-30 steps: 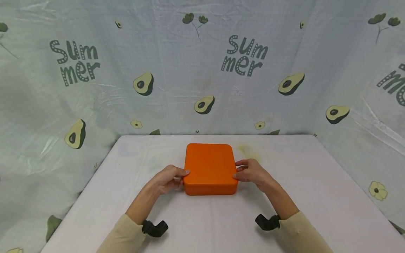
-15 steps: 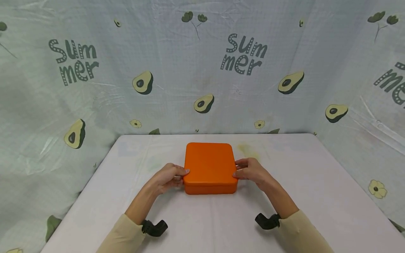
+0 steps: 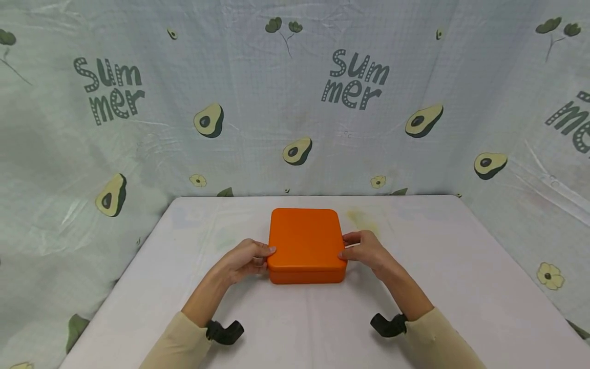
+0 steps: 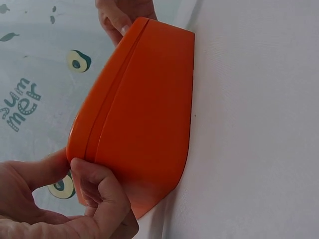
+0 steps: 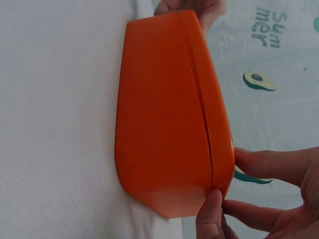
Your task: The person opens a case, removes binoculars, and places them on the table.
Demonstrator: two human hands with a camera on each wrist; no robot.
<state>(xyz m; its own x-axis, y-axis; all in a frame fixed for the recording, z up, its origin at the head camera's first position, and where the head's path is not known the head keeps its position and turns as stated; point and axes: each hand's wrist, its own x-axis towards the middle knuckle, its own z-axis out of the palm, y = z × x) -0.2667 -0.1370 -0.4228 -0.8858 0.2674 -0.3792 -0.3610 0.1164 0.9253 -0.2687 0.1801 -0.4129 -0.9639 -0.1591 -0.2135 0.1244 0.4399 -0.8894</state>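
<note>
A square orange box [image 3: 306,277] with rounded corners sits on a white-covered table, its orange lid [image 3: 304,238] on top. A narrow seam between lid and body runs along the side in both wrist views. My left hand [image 3: 243,256] pinches the lid's left edge, thumb on top and a bent finger at the seam, seen close in the left wrist view. On the opposite side, my right hand [image 3: 367,252] pinches the lid's right edge the same way, with fingertips [image 5: 212,199] right at the seam. The inside of the box is hidden.
The white tabletop [image 3: 304,328] spreads around the box, with a faint yellowish stain [image 3: 361,220] behind its right side. A pale curtain [image 3: 253,102] printed with avocados and lettering encloses the back and sides. Black curved mounts [image 3: 226,333] are strapped to both wrists.
</note>
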